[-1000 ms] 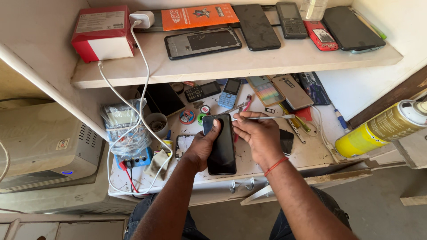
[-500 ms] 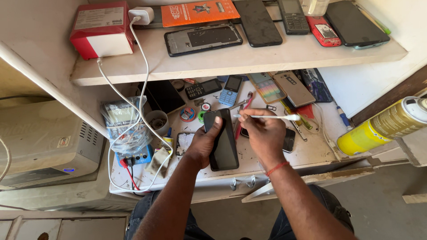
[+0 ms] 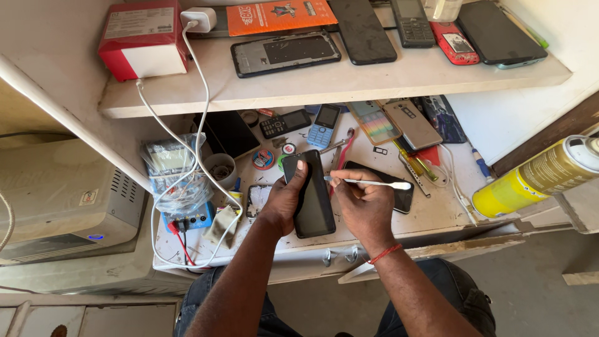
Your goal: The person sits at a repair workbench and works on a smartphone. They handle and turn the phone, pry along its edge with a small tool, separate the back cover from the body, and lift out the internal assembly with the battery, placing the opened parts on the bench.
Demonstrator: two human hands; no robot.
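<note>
Gripping a black smartphone (image 3: 313, 196) in my left hand (image 3: 284, 200), thumb on its upper edge, just above the workbench (image 3: 437, 215). My right hand (image 3: 362, 203) is pinching a thin white tool (image 3: 374, 183), its tip seemingly touching the phone's edge. Beyond, a small blue keypad phone (image 3: 325, 123) is lying flat.

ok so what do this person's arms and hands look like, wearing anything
Both forearms are bare, with no sleeves, gloves, rings or watch in view. The left hand wears nothing. The right hand has a thin red thread band tied around its wrist.
</note>
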